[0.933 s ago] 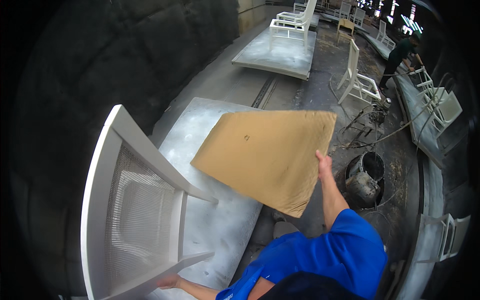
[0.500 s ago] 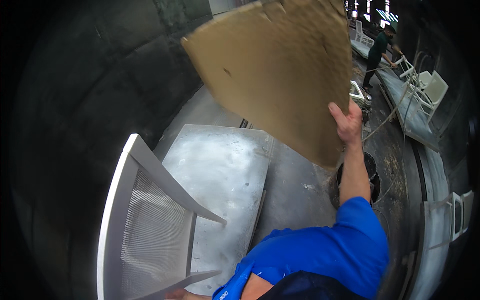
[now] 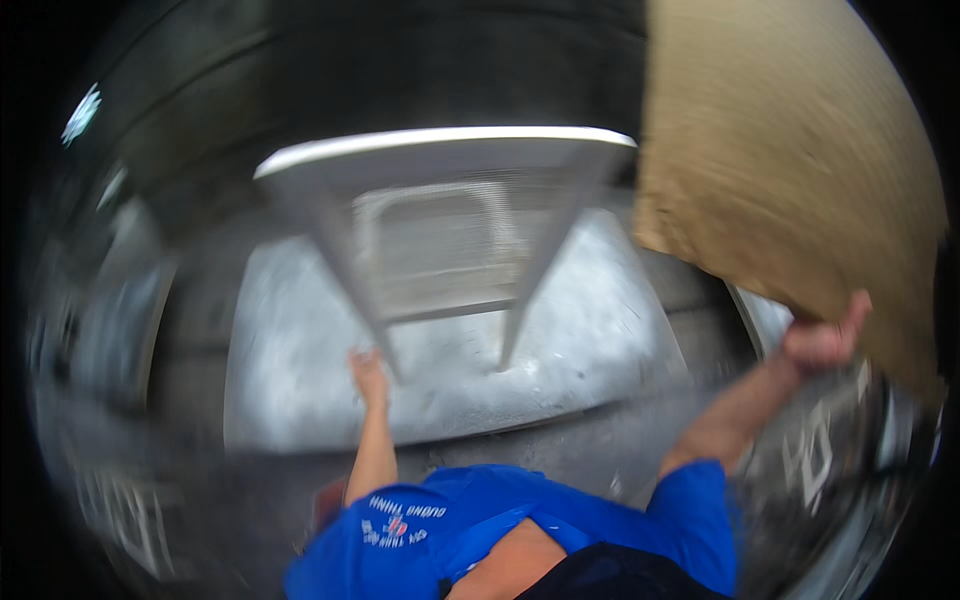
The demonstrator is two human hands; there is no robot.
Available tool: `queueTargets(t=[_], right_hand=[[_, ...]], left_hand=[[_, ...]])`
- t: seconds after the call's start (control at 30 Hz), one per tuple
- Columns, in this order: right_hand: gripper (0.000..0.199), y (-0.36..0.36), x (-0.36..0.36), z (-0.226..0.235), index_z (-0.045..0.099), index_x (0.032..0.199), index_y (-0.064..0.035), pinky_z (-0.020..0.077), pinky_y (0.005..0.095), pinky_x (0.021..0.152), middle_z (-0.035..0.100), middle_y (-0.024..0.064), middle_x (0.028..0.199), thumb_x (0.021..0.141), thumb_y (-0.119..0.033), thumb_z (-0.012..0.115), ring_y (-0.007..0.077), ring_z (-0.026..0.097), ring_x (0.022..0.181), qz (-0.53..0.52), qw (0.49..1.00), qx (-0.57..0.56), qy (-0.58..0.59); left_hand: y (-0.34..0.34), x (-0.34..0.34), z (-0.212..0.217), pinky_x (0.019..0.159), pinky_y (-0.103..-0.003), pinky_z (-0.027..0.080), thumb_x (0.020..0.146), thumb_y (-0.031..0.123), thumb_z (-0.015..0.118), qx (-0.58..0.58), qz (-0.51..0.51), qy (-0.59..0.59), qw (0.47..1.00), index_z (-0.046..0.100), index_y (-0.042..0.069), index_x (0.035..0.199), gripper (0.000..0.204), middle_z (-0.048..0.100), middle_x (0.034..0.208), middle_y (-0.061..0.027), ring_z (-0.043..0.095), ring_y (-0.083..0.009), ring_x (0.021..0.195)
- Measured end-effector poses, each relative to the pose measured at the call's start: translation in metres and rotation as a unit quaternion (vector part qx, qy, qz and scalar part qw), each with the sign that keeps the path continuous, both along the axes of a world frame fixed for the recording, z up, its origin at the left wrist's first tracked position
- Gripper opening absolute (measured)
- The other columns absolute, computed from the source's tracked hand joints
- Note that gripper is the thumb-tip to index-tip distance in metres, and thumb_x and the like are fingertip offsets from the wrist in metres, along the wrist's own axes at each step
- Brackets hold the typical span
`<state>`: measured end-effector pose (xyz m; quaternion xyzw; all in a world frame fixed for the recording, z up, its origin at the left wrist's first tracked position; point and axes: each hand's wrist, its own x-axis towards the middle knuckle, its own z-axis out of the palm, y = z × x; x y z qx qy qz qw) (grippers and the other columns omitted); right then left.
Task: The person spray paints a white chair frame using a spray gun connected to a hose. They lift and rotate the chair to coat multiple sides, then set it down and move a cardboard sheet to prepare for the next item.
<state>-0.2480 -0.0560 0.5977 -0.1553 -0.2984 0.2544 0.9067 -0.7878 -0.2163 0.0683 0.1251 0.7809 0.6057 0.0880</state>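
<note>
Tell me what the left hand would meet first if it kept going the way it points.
The left hand points up the picture at the white chair frame. It already seems to touch one slanted leg, so that leg comes first, though blur leaves the contact uncertain.

We see a matt brown cardboard sheet [image 3: 790, 170], its face finely ribbed. The chair frame [image 3: 445, 215] looks smooth, white-painted and slightly glossy, above a dull, mottled grey metal platform [image 3: 600, 340].
</note>
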Motion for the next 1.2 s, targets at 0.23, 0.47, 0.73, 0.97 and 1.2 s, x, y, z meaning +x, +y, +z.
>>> queueTargets(t=[0.23, 0.47, 0.73, 0.97, 1.2], right_hand=[[0.056, 0.014, -0.125, 0.01, 0.065, 0.132, -0.0017, 0.0411, 0.0545, 0.115, 0.061, 0.0207, 0.141, 0.08, -0.02, 0.076, 0.0398, 0.056, 0.13, 0.172, 0.962, 0.198, -0.078], [0.058, -0.02, -0.305, -0.023, 0.066, 0.127, 0.0033, 0.0405, 0.0565, 0.114, 0.061, 0.023, 0.139, 0.077, -0.022, 0.078, 0.0428, 0.054, 0.131, 0.271, 0.925, 0.256, -0.076], [0.052, -0.117, -0.506, -0.036, 0.068, 0.12, 0.0045, 0.0406, 0.0563, 0.115, 0.061, 0.0251, 0.136, 0.079, -0.027, 0.078, 0.0425, 0.055, 0.13, 0.348, 0.905, 0.245, -0.011], [0.041, -0.22, -0.666, -0.066, 0.067, 0.118, 0.0038, 0.0548, 0.052, 0.101, 0.064, 0.0202, 0.129, 0.085, -0.018, 0.075, 0.0361, 0.064, 0.116, 0.374, 0.885, 0.272, -0.058], [0.031, -0.326, -0.795, -0.079, 0.069, 0.113, 0.0039, 0.0563, 0.0549, 0.097, 0.069, 0.0195, 0.118, 0.084, -0.004, 0.075, 0.0347, 0.067, 0.109, 0.398, 0.901, 0.163, -0.058]], left_hand=[[-0.221, 0.084, -0.089, 0.072, -0.042, 0.055, 0.096, 0.04, 0.069, -0.269, -0.119, -0.41, 0.863, 0.074, 0.002, 0.117, 0.044, 0.073, 0.103, -0.0152, 0.069, -0.0274, 0.089], [-0.415, -0.029, -0.188, 0.103, -0.043, 0.052, 0.094, 0.048, 0.062, -0.431, 0.015, -0.312, 0.847, 0.075, 0.0, 0.114, 0.053, 0.071, 0.121, -0.023, 0.067, -0.0396, 0.115], [-0.455, -0.101, -0.191, 0.092, -0.047, 0.055, 0.092, 0.046, 0.064, -0.431, -0.168, -0.107, 0.88, 0.078, 0.007, 0.108, 0.045, 0.073, 0.116, -0.021, 0.07, -0.0392, 0.104], [-0.586, -0.183, -0.097, 0.09, -0.042, 0.055, 0.091, 0.04, 0.072, -0.21, 0.226, -0.232, 0.923, 0.076, 0.004, 0.113, 0.042, 0.075, 0.108, -0.0186, 0.072, -0.0313, 0.101], [-0.695, -0.143, -0.117, 0.085, -0.042, 0.055, 0.093, 0.035, 0.071, -0.209, 0.386, -0.278, 0.854, 0.075, 0.0, 0.113, 0.04, 0.076, 0.1, -0.0177, 0.072, -0.0307, 0.094]])
